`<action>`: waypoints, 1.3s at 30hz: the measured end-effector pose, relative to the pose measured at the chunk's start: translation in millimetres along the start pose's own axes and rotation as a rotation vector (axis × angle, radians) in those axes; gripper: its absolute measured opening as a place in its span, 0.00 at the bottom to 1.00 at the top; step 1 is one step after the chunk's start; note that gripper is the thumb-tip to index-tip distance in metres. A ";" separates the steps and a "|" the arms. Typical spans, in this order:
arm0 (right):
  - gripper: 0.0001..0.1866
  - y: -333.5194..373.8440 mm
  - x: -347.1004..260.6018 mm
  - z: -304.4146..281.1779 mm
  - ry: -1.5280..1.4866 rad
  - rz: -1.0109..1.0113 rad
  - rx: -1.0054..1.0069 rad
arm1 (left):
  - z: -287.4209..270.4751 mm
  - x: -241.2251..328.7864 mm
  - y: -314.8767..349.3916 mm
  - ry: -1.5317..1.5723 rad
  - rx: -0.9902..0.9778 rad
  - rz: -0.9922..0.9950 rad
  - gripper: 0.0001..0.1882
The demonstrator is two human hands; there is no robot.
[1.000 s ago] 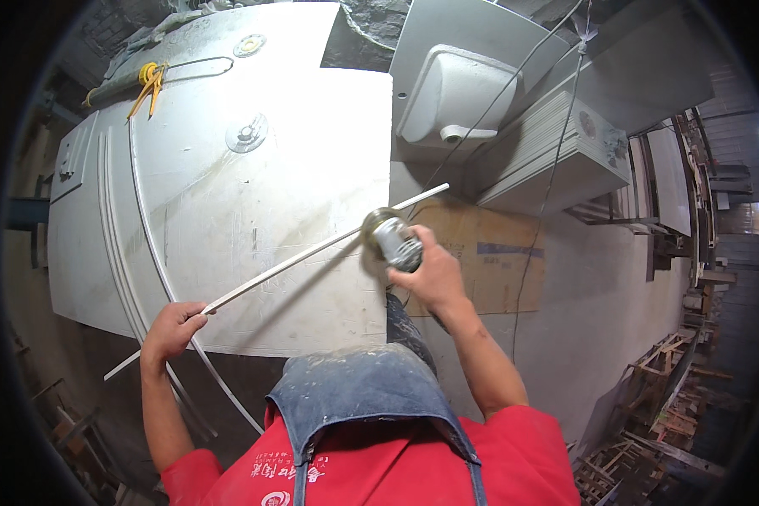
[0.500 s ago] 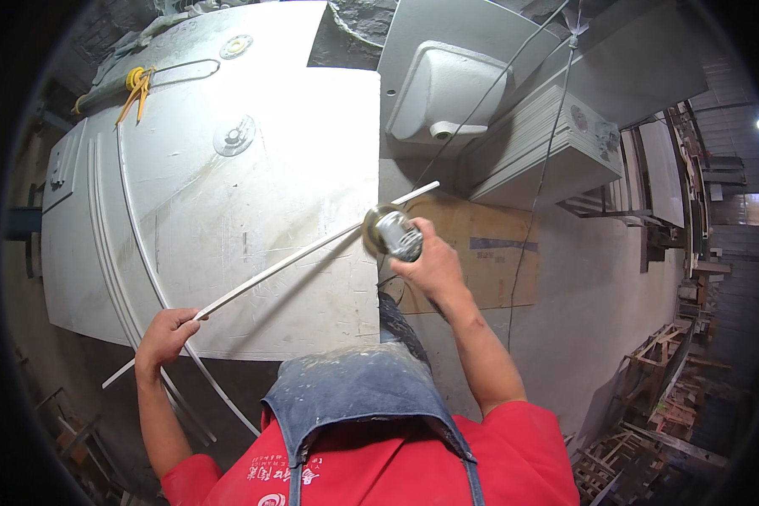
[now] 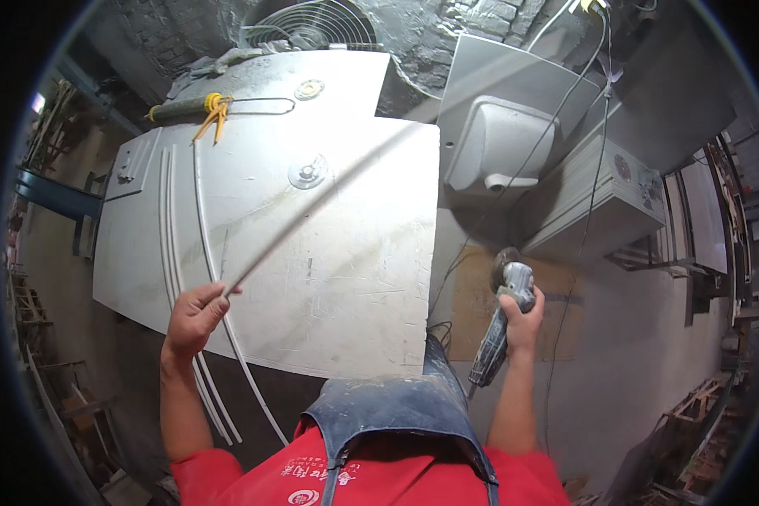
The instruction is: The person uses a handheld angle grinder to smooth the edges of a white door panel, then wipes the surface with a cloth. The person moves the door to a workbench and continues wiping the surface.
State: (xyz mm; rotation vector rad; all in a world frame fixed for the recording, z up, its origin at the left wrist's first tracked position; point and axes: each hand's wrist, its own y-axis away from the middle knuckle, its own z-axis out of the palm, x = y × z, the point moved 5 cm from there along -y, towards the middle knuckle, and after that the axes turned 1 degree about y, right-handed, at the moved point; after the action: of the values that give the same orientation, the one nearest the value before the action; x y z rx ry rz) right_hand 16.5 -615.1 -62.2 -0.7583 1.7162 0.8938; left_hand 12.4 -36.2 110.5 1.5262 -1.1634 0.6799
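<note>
Our right hand (image 3: pixel 523 322), gripping the grinder (image 3: pixel 491 344), has moved right of the white table (image 3: pixel 354 295), grinding seemingly paused, while our left hand (image 3: pixel 196 322) pinches the strip (image 3: pixel 271 248) over it.

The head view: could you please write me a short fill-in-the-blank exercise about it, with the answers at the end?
The right hand holds the angle grinder; one long strip is in the ____.
In the picture, the washbasin lies to the ____ of the caulking gun.
The shirt is ____.
Over it is worn a blue ____.

Missing words: left hand; right; red; apron.
</note>
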 end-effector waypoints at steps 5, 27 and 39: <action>0.42 3.1 19.8 -17.2 -0.134 0.040 0.003 | 56.9 84.5 -28.9 0.395 -0.032 0.390 0.17; 0.45 48.1 -31.6 -20.3 0.103 -0.084 -0.041 | -22.5 5.0 -82.2 1.213 1.000 0.641 0.17; 0.43 130.4 -129.4 187.9 0.563 -0.521 -0.823 | 54.8 -27.4 -46.1 1.143 0.907 0.583 0.17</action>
State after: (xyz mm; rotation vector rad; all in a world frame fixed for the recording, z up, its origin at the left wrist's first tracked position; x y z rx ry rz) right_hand 38.2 -378.0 49.0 -2.0568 1.4339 1.0634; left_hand 36.6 -80.4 52.7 1.0466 -0.3347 2.3134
